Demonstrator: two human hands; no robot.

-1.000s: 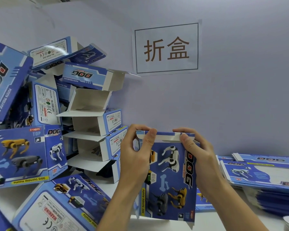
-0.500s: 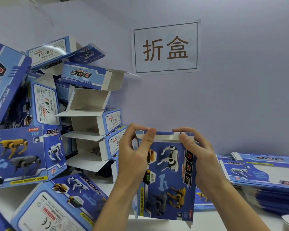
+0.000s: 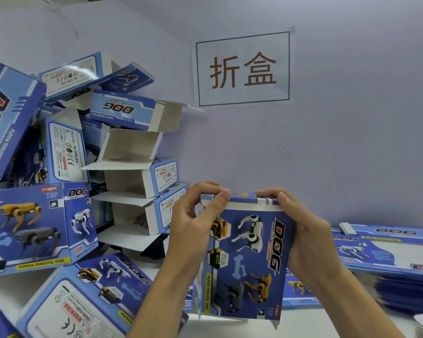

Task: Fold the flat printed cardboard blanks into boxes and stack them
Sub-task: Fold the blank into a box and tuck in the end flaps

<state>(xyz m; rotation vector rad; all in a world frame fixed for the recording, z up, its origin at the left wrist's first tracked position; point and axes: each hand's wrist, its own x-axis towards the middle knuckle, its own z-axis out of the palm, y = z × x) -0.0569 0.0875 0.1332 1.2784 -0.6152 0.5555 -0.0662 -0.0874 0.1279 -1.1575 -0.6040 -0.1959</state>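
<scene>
Both hands, left hand and right hand, grip the upright box at its top corners above the tabletop's near edge, thumbs pressing the top flap shut, probably so it tucks in square.

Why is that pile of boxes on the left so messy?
The folded boxes on the left are heaped crooked: some tilt, some lie upside down, several gape open with flaps out. The flat blanks on the right lie neatly stacked.
</scene>
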